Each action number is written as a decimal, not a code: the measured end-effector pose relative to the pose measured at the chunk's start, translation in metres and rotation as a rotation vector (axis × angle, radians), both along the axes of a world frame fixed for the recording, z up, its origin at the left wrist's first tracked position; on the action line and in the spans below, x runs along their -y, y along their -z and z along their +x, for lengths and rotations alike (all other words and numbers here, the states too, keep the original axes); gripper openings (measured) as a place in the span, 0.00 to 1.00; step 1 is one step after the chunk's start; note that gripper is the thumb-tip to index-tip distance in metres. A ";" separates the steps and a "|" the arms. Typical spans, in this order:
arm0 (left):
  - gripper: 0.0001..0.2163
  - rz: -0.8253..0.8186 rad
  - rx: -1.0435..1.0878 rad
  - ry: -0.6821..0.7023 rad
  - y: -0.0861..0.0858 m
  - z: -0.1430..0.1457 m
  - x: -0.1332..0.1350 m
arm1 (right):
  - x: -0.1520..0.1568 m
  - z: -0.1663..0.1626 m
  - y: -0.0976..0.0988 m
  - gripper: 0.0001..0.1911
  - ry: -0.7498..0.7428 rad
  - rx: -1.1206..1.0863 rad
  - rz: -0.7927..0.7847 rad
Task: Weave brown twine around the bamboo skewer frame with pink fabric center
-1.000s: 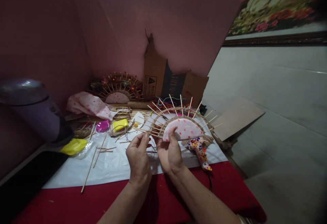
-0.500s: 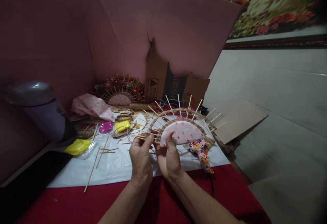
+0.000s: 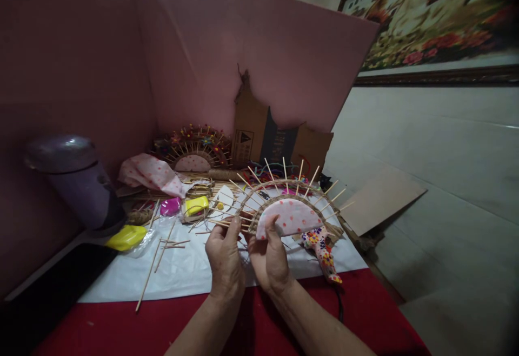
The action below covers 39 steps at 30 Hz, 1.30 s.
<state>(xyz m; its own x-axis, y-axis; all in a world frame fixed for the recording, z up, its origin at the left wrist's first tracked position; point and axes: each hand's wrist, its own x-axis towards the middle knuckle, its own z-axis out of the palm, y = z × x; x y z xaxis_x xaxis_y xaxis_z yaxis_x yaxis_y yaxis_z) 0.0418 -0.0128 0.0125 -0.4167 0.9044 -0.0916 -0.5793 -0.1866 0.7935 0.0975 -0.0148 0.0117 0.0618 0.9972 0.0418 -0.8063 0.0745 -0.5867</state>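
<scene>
Both hands hold up a half-round woven piece (image 3: pixel 290 218), faced with white cloth with red dots and fringed by thin sticks that fan outward. Brown cord runs in arcs across the sticks. My right hand (image 3: pixel 271 256) grips its lower left part, thumb on the cloth and fingers behind. My left hand (image 3: pixel 226 253) pinches the sticks and cord at the left end; its fingertips are partly hidden. Just right of the piece lies a glue gun wrapped in flowered covering (image 3: pixel 322 253).
A finished-looking fan piece with small flowers (image 3: pixel 193 153) stands behind, near torn cardboard (image 3: pixel 253 129). Dotted cloth (image 3: pixel 150 173), yellow (image 3: pixel 197 204) and magenta clay packs (image 3: pixel 170 206), and loose sticks (image 3: pixel 156 258) lie left. A purple bottle (image 3: pixel 77 183) stands beside a black flat object (image 3: pixel 60 285).
The whole view has shifted slightly, with the scene sitting a little lower. Both hands keep their hold on the woven piece, which has hardly moved.
</scene>
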 end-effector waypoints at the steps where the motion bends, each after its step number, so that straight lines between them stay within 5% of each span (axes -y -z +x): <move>1: 0.08 0.002 0.010 0.012 0.000 0.000 0.000 | -0.001 0.001 0.001 0.13 0.006 -0.009 -0.001; 22: 0.09 0.036 0.047 0.045 0.000 -0.002 -0.001 | -0.001 0.002 0.001 0.14 -0.116 -0.039 0.040; 39: 0.08 -0.023 0.055 0.091 -0.009 -0.004 0.005 | -0.005 0.007 0.000 0.11 -0.074 -0.075 0.039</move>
<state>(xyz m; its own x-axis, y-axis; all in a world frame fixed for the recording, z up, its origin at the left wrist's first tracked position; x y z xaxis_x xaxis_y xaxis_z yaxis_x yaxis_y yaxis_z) 0.0382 -0.0180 0.0211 -0.3267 0.9357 -0.1333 -0.6358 -0.1132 0.7635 0.1050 -0.0101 0.0114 -0.0077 0.9968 0.0790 -0.8522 0.0348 -0.5221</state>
